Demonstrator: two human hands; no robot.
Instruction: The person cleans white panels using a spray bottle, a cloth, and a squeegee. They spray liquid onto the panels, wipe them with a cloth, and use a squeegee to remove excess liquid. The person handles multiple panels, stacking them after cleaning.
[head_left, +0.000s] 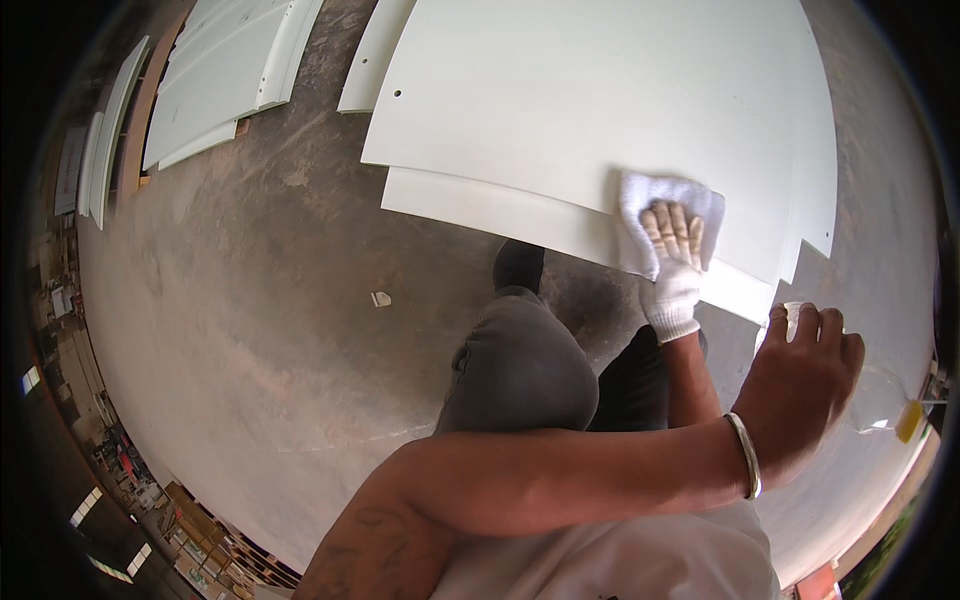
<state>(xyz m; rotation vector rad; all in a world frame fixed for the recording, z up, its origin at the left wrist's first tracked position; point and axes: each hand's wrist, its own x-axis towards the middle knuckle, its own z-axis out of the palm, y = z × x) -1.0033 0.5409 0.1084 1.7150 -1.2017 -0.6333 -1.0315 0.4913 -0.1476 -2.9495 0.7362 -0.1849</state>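
Underfoot, bare grey concrete floor, dusty and mottled, worn smooth; workshop clutter dim and blurred along the left rim. Stack of large white panels lying flat on the floor at upper centre, top panel smooth, matt and pale, with one small round hole near its left edge; lower panels stepped out beneath it, their thin front edges showing as offset lines. Further white panels, narrow and long, laid at upper left, well apart from the stack, with open floor between. Small white scrap alone on the concrete, near the stack's front edge. Right hand in a white knit glove, grip released, fingers flat and together, pressing a white cloth, soft and crumpled, upon the front edge of the top panel. Left hand bare, arm crossed over to the right, metal bangle at the wrist, grip clenched around a clear bottle with a yellow patch, held just off the stack's right corner. Bent knee in grey trousers below the panels' front edge.
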